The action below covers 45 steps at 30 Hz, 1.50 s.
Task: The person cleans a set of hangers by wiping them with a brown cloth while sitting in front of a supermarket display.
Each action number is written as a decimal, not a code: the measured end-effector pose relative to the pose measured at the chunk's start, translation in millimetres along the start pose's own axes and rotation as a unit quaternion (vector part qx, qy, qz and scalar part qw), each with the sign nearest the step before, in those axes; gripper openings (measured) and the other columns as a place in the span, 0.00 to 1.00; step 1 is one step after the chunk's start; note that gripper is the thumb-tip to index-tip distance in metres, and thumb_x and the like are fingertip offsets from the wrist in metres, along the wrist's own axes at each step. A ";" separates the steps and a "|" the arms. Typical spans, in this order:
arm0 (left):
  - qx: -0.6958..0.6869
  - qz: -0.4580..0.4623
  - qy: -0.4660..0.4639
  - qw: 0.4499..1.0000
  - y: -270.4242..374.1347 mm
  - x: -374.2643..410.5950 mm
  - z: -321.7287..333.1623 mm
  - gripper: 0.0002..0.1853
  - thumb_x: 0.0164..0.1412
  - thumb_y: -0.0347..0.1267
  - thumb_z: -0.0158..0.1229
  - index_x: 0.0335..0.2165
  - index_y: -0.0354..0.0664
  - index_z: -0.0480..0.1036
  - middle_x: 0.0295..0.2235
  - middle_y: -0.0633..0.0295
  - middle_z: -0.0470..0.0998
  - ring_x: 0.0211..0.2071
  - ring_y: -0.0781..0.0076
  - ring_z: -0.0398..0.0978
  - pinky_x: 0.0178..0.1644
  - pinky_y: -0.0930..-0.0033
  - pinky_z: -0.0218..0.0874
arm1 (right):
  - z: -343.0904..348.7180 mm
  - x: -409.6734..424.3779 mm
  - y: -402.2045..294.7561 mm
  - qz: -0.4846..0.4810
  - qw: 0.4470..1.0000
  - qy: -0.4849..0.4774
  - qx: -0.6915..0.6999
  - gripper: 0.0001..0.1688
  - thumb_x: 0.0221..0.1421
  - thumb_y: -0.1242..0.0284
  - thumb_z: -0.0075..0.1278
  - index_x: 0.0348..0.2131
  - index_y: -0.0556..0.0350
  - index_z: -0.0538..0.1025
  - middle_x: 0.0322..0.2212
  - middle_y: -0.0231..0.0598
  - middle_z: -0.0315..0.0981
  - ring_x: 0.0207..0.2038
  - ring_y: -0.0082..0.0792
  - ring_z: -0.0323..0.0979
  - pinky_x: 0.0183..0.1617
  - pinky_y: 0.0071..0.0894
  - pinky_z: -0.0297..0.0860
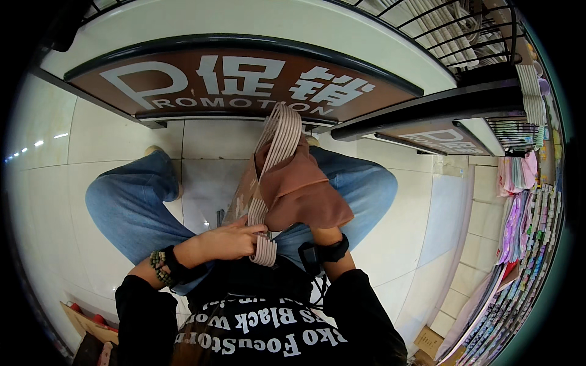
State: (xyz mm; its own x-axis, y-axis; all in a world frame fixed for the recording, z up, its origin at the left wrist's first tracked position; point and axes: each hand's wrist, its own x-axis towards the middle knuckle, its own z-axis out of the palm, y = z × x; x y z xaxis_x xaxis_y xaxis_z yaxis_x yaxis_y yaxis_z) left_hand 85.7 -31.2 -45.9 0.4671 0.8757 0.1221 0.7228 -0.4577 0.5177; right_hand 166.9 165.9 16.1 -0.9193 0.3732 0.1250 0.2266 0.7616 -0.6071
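Observation:
A stack of pale beige plastic clothes hangers (280, 142) stands between my knees, together with a printed cardboard piece (242, 192) along its left side. My left hand (231, 240) grips the stack near its lower end, fingers laid across the hangers. On the right side of the hangers lies a brown cloth (304, 192), pressed against them. My right forearm (339, 267) runs into this cloth; the right hand itself is hidden under it. Its grip cannot be made out.
Ahead stands a display rack with a brown sign panel (238, 82) bearing large writing. Above it, a black wire basket (439, 32) holds more pale hangers. Hanging goods (517, 219) and densely filled shelving line the right. Behind me on the left is an open cardboard box (82, 320).

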 end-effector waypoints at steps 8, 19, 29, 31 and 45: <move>-0.034 -0.028 -0.055 0.998 -1.6 5.3 -5.0 0.11 0.37 0.28 0.56 0.26 0.41 0.75 0.42 0.68 0.69 0.49 0.68 0.59 0.46 0.59 0.57 | 5.6 -3.7 -0.5 -0.001 1.000 0.012 0.007 0.18 0.45 0.64 0.46 0.34 0.57 0.67 0.35 0.36 0.66 0.41 0.32 0.65 0.53 0.33 0.55; -0.067 -0.149 -0.043 0.986 -9.1 -4.4 -7.1 0.25 0.39 0.23 0.55 0.42 0.45 0.70 0.50 0.64 0.64 0.53 0.69 0.59 0.52 0.52 0.53 | 2.9 -6.5 -1.9 -0.004 1.000 0.021 0.005 0.18 0.43 0.63 0.47 0.32 0.57 0.68 0.34 0.36 0.66 0.41 0.32 0.65 0.54 0.34 0.55; -0.173 -0.292 0.075 0.938 -34.4 -11.0 -26.4 0.24 0.42 0.22 0.51 0.44 0.39 0.66 0.42 0.53 0.70 0.46 0.55 0.67 0.49 0.60 0.57 | 4.7 -11.3 -9.2 -0.015 1.000 0.009 -0.003 0.18 0.42 0.62 0.48 0.31 0.56 0.68 0.34 0.36 0.67 0.40 0.32 0.65 0.54 0.35 0.55; -0.192 -0.340 0.155 0.907 -32.3 -6.4 -24.2 0.25 0.43 0.23 0.50 0.46 0.38 0.64 0.42 0.50 0.70 0.45 0.53 0.67 0.49 0.60 0.57 | 7.9 -12.4 -10.6 -0.023 1.000 0.001 -0.003 0.18 0.42 0.62 0.48 0.31 0.56 0.68 0.33 0.36 0.67 0.40 0.32 0.66 0.54 0.35 0.55; -0.266 -0.337 0.252 0.867 -59.9 1.1 6.7 0.21 0.40 0.26 0.55 0.39 0.35 0.68 0.35 0.51 0.66 0.39 0.55 0.65 0.40 0.63 0.59 | 15.2 -9.0 -22.9 -0.063 0.997 -0.040 -0.020 0.19 0.40 0.61 0.49 0.29 0.56 0.69 0.33 0.36 0.68 0.40 0.33 0.66 0.55 0.36 0.54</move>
State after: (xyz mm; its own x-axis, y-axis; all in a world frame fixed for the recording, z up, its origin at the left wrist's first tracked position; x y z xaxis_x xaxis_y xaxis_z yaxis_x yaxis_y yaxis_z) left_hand 46.3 -3.8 -82.5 -0.3498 0.9338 -0.0746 0.3453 0.2026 0.9164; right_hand 165.1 137.0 17.0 -0.9637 0.2305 0.1345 0.1183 0.8207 -0.5590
